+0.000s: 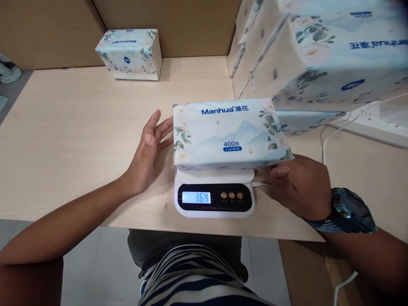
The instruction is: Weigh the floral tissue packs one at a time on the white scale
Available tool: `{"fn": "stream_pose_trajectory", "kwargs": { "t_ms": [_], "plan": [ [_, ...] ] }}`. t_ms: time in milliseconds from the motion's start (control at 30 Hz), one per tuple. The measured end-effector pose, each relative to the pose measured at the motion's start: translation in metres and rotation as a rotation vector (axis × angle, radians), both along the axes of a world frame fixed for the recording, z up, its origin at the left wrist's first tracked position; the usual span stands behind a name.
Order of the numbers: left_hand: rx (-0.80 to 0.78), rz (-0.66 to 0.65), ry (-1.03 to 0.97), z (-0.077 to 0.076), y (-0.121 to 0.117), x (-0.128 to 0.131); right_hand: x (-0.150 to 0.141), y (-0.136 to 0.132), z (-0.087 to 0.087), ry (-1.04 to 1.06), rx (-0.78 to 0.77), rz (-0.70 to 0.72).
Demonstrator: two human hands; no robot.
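Observation:
A Manhua tissue pack (223,131) with blue mountains and flowers is over the plate of a white digital scale (215,213), its right end jutting past the scale. The lit display (196,197) seems to read 364, possibly with a decimal point. At the pack's left end is my left hand (148,155), fingers spread and fingertips beside the wrapper. My right hand (296,182), below a watch (352,210), is at the pack's lower right corner. Its thumb is bent near the edge, and its other fingers are mostly hidden under the pack.
Another tissue pack (129,55) stands at the back left against a cardboard panel (168,25). Stacked tissue packs (331,55) rise at the right, near a white power strip (372,121) and a white cable (324,146). The table's front edge lies just below the scale.

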State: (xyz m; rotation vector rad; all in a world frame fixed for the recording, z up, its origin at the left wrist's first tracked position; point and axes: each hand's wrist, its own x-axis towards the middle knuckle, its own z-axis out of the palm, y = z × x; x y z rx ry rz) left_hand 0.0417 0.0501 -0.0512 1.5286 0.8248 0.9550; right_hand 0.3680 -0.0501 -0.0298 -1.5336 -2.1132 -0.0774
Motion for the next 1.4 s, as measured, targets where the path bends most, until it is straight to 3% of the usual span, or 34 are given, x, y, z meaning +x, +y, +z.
{"fn": "stream_pose_trajectory", "kwargs": {
  "t_ms": [300, 567, 733, 833, 1033, 1233, 1400],
  "plan": [
    [-0.031, -0.07, -0.008, 0.007, 0.002, 0.005, -0.001, -0.003, 0.003, -0.046, -0.149, -0.088],
    [-0.087, -0.155, -0.074, 0.009, -0.005, 0.009, -0.008, -0.003, 0.005, -0.179, -0.013, 0.095],
    [-0.116, -0.03, -0.069, 0.021, -0.017, 0.015, -0.014, 0.003, 0.004, -0.183, 0.062, 0.106],
    [-0.13, -0.026, -0.068, 0.024, -0.018, 0.015, -0.016, 0.006, 0.005, -0.169, 0.101, 0.094],
    [-0.08, -0.031, -0.052, 0.022, -0.017, 0.012, -0.013, 0.001, 0.0, -0.141, 0.059, 0.096],
    [-0.002, 0.146, 0.049, 0.012, -0.019, 0.001, -0.013, 0.001, -0.006, -0.096, 0.044, 0.073],
    [0.002, 0.204, 0.029, 0.009, -0.02, -0.002, -0.012, 0.001, -0.002, -0.089, 0.007, 0.076]
  ]
}}
